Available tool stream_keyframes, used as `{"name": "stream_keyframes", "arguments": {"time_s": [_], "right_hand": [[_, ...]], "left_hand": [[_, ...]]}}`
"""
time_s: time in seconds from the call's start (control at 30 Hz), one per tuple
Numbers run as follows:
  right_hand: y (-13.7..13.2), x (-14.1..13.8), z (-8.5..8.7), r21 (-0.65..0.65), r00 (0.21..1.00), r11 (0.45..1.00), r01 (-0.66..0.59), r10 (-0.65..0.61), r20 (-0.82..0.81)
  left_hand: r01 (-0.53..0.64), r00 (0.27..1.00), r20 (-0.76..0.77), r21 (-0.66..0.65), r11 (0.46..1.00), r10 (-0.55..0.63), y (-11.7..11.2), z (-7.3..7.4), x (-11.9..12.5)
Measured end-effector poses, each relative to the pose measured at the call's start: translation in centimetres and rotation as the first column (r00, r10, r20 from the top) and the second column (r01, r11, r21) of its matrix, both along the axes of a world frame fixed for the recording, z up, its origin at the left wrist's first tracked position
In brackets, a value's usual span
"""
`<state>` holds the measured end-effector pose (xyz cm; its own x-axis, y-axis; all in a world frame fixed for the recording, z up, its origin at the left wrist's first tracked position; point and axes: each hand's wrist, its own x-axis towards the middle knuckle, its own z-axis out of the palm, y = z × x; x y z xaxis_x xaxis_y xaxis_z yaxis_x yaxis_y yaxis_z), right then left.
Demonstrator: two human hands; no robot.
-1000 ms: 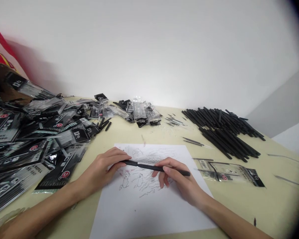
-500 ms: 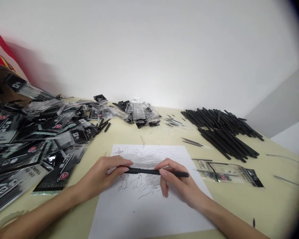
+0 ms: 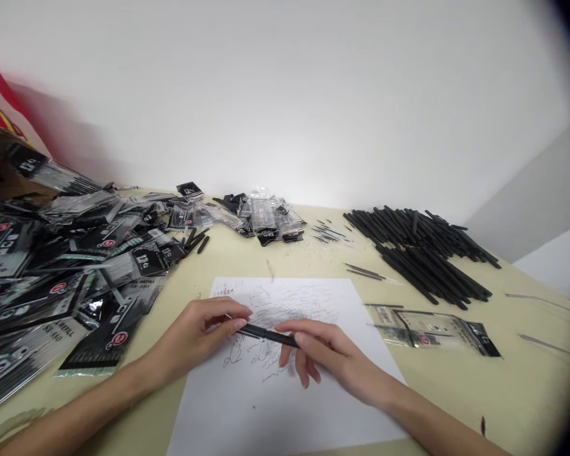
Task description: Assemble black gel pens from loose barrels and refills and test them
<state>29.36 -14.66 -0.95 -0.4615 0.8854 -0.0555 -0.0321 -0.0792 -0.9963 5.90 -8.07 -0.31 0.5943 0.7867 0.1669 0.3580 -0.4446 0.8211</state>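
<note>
Both hands hold one black pen (image 3: 268,335) just above a white sheet of paper (image 3: 285,392) covered with scribbles. My left hand (image 3: 204,332) pinches the pen's left end between thumb and fingers. My right hand (image 3: 320,354) grips the pen's right part, thumb and forefinger on the barrel, the other fingers curled down toward the paper. The pen lies nearly level, its right end hidden inside my right hand.
A big heap of black and clear refill packets (image 3: 61,278) fills the left of the yellowish table (image 3: 456,386). Several more packets (image 3: 270,221) lie at the back. A pile of black pen barrels (image 3: 422,250) sits at the right rear, one packet (image 3: 432,329) beside the paper.
My right hand has slid left along the pen toward my left hand, covering the end that stuck out to the right. The left hand has stayed almost in place.
</note>
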Motion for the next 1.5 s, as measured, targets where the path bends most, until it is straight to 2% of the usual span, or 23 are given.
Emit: {"name": "stream_keyframes", "arguments": {"time_s": [0.17,0.23,0.33,0.43,0.57,0.7,0.8,1.0,1.1,1.2,1.27,1.33,1.4,1.43,1.47,1.5], "right_hand": [[0.0,0.0,-0.4,0.104,0.984,0.992,0.072,-0.088,0.156],[-0.1,0.0,-0.3,0.204,0.959,0.978,0.043,-0.098,0.265],[-0.4,0.0,0.0,0.368,0.901,0.928,-0.060,-0.108,0.420],[-0.7,0.0,0.0,0.433,0.884,0.895,-0.103,-0.117,0.452],[-0.6,0.0,-0.6,0.400,0.900,0.914,-0.071,-0.114,0.421],[-0.5,-0.2,-1.0,0.328,0.937,0.944,-0.035,-0.083,0.340],[-0.5,-0.3,-1.1,0.281,0.960,0.960,-0.018,-0.062,0.274],[-0.5,-0.4,-1.4,0.182,0.988,0.983,-0.007,-0.021,0.152],[-0.6,-0.4,-0.8,0.211,0.984,0.978,-0.002,-0.037,0.177],[-0.4,0.1,0.6,0.269,0.967,0.963,0.003,-0.071,0.243],[0.1,1.1,1.7,0.330,0.947,0.944,0.024,-0.127,0.296],[1.0,3.0,2.8,0.403,0.908,0.911,0.084,-0.237,0.346],[2.2,5.8,3.6,0.517,0.835,0.840,0.168,-0.400,0.378],[2.9,7.5,3.8,0.569,0.775,0.794,0.216,-0.494,0.395],[3.5,9.3,3.8,0.635,0.680,0.732,0.246,-0.597,0.425],[4.1,11.2,3.8,0.714,0.539,0.652,0.255,-0.709,0.455]], "left_hand": [[-0.002,0.999,-0.032,0.025,1.000,0.003,0.1,-0.3,-0.1],[0.022,0.997,-0.070,-0.006,1.000,-0.022,-0.1,-0.4,-0.1],[0.045,0.995,-0.082,-0.057,0.997,-0.050,-0.6,-0.5,0.0],[0.034,0.998,-0.060,-0.008,0.999,-0.035,-1.0,-0.6,0.1],[0.014,0.998,-0.056,0.167,0.986,-0.004,-1.6,-1.1,0.0],[-0.027,0.991,-0.116,0.318,0.948,0.067,-2.2,-1.9,-0.3],[0.006,0.991,-0.122,0.411,0.912,0.049,-2.5,-2.0,-0.5],[0.100,0.987,-0.156,0.446,0.890,-0.033,-2.5,-1.5,-0.5],[0.076,0.990,-0.140,0.437,0.896,-0.016,-2.3,-1.1,-0.2],[0.034,0.989,-0.146,0.427,0.904,0.031,-1.9,-0.7,-0.1],[0.000,0.983,-0.165,0.453,0.891,0.084,-1.4,-0.4,-0.4],[-0.040,0.968,-0.197,0.489,0.872,0.155,-0.6,-0.2,-0.9],[-0.078,0.942,-0.244,0.509,0.857,0.230,0.4,0.0,-1.4],[-0.087,0.927,-0.271,0.517,0.851,0.259,0.9,0.0,-1.7],[-0.088,0.915,-0.292,0.528,0.845,0.278,1.3,0.0,-1.9],[-0.078,0.906,-0.315,0.533,0.843,0.284,1.6,0.0,-2.0]]}}
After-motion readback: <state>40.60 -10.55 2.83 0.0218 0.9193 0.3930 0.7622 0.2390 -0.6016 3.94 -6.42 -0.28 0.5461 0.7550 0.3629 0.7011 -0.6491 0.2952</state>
